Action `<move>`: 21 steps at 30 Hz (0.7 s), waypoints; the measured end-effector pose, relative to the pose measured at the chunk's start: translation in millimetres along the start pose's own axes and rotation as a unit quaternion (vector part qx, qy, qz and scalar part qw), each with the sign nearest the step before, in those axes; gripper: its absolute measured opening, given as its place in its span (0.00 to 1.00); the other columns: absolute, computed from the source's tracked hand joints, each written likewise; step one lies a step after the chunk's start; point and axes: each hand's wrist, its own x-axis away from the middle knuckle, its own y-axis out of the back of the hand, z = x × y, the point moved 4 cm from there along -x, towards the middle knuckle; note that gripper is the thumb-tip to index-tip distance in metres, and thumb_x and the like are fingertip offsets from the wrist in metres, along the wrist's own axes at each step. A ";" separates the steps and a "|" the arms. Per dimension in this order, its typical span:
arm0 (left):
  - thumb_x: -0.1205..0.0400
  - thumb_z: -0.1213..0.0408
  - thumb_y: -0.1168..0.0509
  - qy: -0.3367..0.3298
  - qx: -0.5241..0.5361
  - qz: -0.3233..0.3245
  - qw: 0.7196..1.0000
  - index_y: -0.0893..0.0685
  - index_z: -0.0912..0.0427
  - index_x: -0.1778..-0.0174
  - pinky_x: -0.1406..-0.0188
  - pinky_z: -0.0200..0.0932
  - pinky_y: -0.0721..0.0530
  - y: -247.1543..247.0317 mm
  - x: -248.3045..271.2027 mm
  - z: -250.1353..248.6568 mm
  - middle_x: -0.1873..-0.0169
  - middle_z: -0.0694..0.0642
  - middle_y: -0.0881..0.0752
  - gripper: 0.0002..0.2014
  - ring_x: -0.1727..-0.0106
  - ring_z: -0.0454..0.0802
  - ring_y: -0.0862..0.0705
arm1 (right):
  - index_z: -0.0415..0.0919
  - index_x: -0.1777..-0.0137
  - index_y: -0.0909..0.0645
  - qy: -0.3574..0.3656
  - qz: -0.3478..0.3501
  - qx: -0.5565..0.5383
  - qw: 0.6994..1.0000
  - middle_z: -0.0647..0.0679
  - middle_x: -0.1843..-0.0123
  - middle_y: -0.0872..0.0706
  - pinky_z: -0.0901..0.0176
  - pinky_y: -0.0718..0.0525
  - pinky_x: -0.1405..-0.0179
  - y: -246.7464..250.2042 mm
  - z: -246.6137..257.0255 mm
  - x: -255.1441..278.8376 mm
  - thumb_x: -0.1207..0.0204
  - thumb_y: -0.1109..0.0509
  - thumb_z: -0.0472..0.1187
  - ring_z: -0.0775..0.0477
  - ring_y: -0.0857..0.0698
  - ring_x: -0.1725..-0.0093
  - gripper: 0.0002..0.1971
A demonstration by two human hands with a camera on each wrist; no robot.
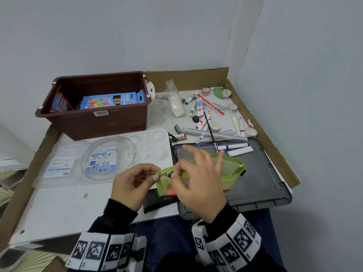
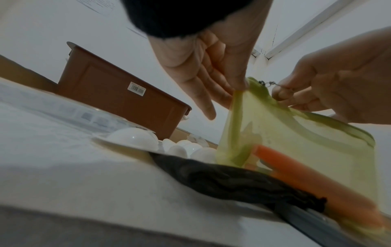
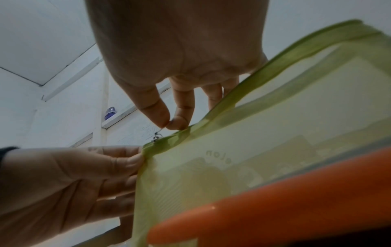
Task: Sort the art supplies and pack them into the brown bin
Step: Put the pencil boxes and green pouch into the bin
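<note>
Green mesh pouch stands on its lower edge above the grey tray at the near right of the surface, held up by both hands. The left hand pinches the pouch's left corner, its grip clamped on the green binding between thumb and forefinger. The right hand pinches the small metal zip pull at that same corner between thumb and index tip, its other fingers spread loose above the pouch mouth. An orange marker lies inside along the bottom, and faint mirrored letters on the mesh cannot be read with certainty.

A black pouch lies flat under the left corner, overlapping the tray's near left edge. The tray's near edge overhangs the surface toward the person's lap. Bare white surface lies near left, in front of a clear round case printed "Ninso" and "COLOR PEN" and a white palette beside it.

The brown bin sits at the far left, well apart from the hands, with a barcode sticker on its front wall; inside lie a blue box reading "Ninso NEON" and a red-and-blue pack propped against the left wall. Loose markers, rulers and tape rolls crowd the far right, hemmed in by a raised cardboard edge.
</note>
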 end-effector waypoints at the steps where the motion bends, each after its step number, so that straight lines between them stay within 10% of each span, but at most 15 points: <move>1: 0.28 0.84 0.33 -0.004 -0.007 -0.002 1.000 0.14 0.56 0.63 0.60 0.26 0.18 0.4 0.2 0.4 0.67 0.45 0.11 0.16 0.65 0.37 0.15 | 0.54 0.65 0.25 -0.007 -0.002 0.003 1.000 0.54 0.29 0.27 0.35 0.71 0.25 1.7 -2.5 -0.4 0.33 0.46 0.54 0.55 0.37 0.26 0.10; 21: 0.25 0.81 0.35 -0.026 -0.064 -0.067 0.995 0.19 0.51 0.61 0.63 0.23 0.20 18.6 -1.7 9.0 0.64 0.39 0.13 0.16 0.63 0.33 0.17 | 0.55 0.73 0.25 -0.187 -0.114 -0.041 0.975 0.52 0.28 0.27 0.31 0.51 0.24 77.1 -105.3 16.4 0.34 0.24 0.38 0.47 0.28 0.29 0.15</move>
